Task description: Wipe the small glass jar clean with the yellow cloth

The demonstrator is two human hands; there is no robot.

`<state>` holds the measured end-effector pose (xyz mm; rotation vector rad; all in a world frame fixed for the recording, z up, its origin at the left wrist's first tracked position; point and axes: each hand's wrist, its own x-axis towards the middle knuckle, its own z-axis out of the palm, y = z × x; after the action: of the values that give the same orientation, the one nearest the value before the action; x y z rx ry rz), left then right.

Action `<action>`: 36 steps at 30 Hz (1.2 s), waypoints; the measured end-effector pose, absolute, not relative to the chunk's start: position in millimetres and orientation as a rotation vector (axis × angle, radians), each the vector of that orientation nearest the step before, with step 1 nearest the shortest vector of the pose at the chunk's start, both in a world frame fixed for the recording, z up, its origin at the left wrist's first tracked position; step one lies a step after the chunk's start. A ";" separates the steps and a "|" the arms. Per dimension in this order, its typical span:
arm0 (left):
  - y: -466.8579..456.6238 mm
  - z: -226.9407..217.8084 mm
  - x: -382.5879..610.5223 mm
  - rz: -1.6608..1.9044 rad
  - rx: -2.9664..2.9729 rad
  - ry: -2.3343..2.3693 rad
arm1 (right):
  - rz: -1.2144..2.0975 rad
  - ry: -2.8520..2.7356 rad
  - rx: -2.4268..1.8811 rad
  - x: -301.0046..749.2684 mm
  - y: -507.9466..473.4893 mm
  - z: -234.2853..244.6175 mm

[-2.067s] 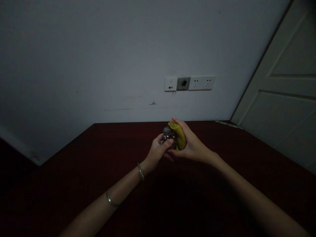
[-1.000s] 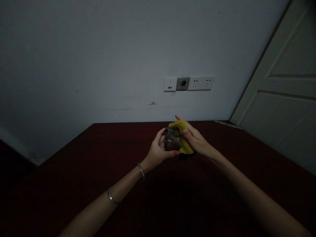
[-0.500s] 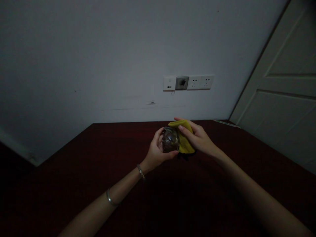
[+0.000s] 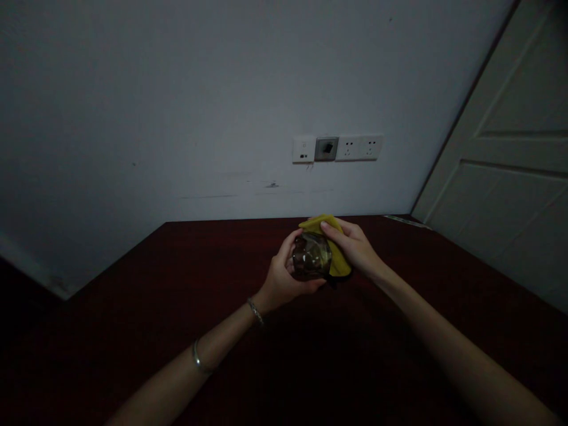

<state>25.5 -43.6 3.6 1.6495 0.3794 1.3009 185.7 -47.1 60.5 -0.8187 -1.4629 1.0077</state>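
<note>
A small clear glass [image 4: 311, 256] lies on its side in my left hand [image 4: 284, 278], whose fingers curl round it above a dark red table [image 4: 177, 278]. My right hand [image 4: 357, 248] presses a folded yellow cloth [image 4: 335, 251] against the glass's far side, fingers closed over the cloth. Both hands meet at the middle of the view, over the far half of the table. Two bracelets sit on my left wrist and forearm.
A pale wall rises just behind the table, with a row of sockets and a switch [image 4: 337, 148]. A white panelled door [image 4: 510, 177] stands at the right. The table's left edge drops into shadow.
The glass has been turned in my left hand, from nearly upright to lying on its side. The yellow cloth has slid round it with my right hand. Both hands stay in the same place.
</note>
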 end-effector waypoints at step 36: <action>-44.3 1.7 30.1 1.461 1.379 0.477 | 0.040 -2.075 -0.667 200.5 -82.8 84.4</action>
<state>30.1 -44.3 1.7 1.3790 0.4774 1.4607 200.5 -82.8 84.4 -0.6673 -2.0752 0.0396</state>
